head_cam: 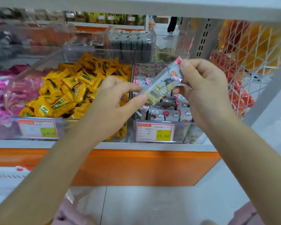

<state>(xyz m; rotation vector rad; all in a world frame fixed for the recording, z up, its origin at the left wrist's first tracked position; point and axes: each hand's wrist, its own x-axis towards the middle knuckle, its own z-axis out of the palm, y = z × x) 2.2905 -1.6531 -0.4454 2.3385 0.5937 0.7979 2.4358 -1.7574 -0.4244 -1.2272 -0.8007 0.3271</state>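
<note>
Two hands on one item: a long grey-and-white plastic snack packet (162,83) with cartoon print and a pink sealed tip. It is held in the air over the front right part of the clear plastic bin (193,132), which carries rows of matching packets (170,114). Packet runs slantwise, low end left, high end right, printed face turned toward the camera. I judge this is for reading or checking the print, with a grip at each end to keep the soft wrapper stretched flat. Left hand (113,93): narrow pinch, thumb and forefinger closed on the low end, other fingers loosely curled beneath. Right hand (204,88): fingers curled round the high end, thumb under, pink tip poking out above the fingertips. Neither hand touches the bin. Neighbouring bin (66,127) on the left holds a loose heap of yellow wrapped sweets (68,88). Red-bordered price label (155,133) on the bin front, at the front edge of the white shelf (39,143) with its orange fascia (136,166). White wire mesh (250,62) closes the shelf's right end. Blur hides the small print from me.
</note>
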